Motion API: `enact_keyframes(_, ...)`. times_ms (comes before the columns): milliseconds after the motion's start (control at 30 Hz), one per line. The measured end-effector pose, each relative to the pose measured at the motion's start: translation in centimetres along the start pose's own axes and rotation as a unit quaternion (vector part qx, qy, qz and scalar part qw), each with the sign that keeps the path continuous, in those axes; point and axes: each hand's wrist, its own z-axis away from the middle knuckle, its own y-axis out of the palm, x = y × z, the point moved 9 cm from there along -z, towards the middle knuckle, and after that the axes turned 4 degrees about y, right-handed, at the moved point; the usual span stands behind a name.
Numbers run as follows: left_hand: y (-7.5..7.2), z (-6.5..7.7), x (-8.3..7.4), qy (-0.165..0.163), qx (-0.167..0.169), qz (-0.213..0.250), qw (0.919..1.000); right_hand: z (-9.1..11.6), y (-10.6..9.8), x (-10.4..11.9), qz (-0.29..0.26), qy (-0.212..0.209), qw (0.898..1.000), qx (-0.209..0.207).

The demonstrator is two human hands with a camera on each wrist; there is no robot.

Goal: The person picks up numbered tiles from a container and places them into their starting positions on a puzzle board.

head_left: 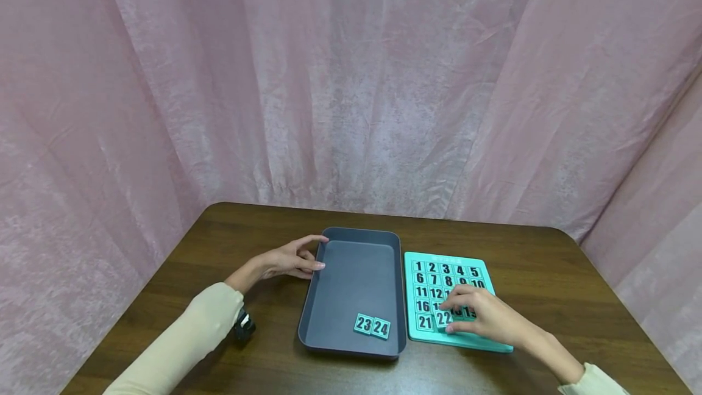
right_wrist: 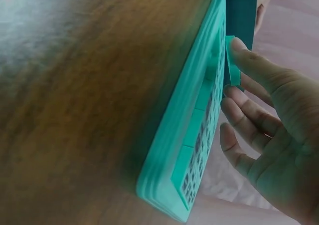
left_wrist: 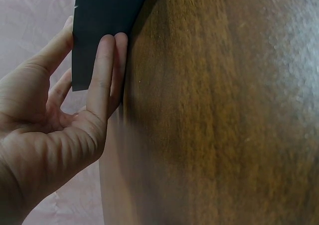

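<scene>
My left hand (head_left: 290, 261) holds the left rim of a grey rectangular tray (head_left: 359, 273). In the left wrist view, two fairly straight fingers (left_wrist: 103, 65) lie along the tray's outer wall while another digit reaches over its edge. Two turquoise number tiles, 23 (head_left: 363, 323) and 24 (head_left: 381, 328), lie side by side near the tray's front. My right hand (head_left: 477, 309) pinches the 22 tile (head_left: 443, 319) by its edges, just above the bottom row of a turquoise number board (head_left: 411, 297), right of tile 21 (head_left: 425, 322). Its fingers cover part of the board's lower rows.
The tray and board stand next to each other on a brown wooden table (head_left: 263, 218). A small black object (head_left: 244, 325) sits at the left sleeve's cuff. Pink curtains (head_left: 351, 78) hang behind the table and along its sides.
</scene>
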Motion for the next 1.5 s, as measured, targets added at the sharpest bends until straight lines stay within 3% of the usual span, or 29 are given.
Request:
enact_keyframes(533, 0.0, -0.2, 0.0, 0.005, 0.004, -0.006, 1.0, 0.3, 1.1, -0.2, -0.004, 0.014, 1.0, 0.008)
enact_keyframes(900, -0.2, -0.2, 0.1, 0.001, -0.001, -0.003, 1.0, -0.3, 1.1, -0.3, -0.013, 0.045, 0.997, 0.059)
enact_keyframes(1067, -0.2, -0.2, 0.0, 0.0, 0.0, -0.005, 1.0, -2.2, 0.2, 0.4, 0.0, 0.068, 0.993, 0.099)
enact_keyframes(1233, -0.2, 0.0, 0.0, -0.004, 0.001, 0.0, 1.0, -5.6, -0.4, 3.4, 0.032, 0.032, 0.994, 0.101)
enact_keyframes(1367, -0.2, 0.0, -0.1, 0.001, 0.003, -0.003, 1.0, -8.3, 1.0, 6.1, 0.046, -0.005, 0.992, 0.119)
enact_keyframes(1500, 0.0, 0.0, -0.2, 0.003, 0.006, -0.003, 1.0, -10.0, 3.7, 7.8, 0.061, -0.038, 0.986, 0.148)
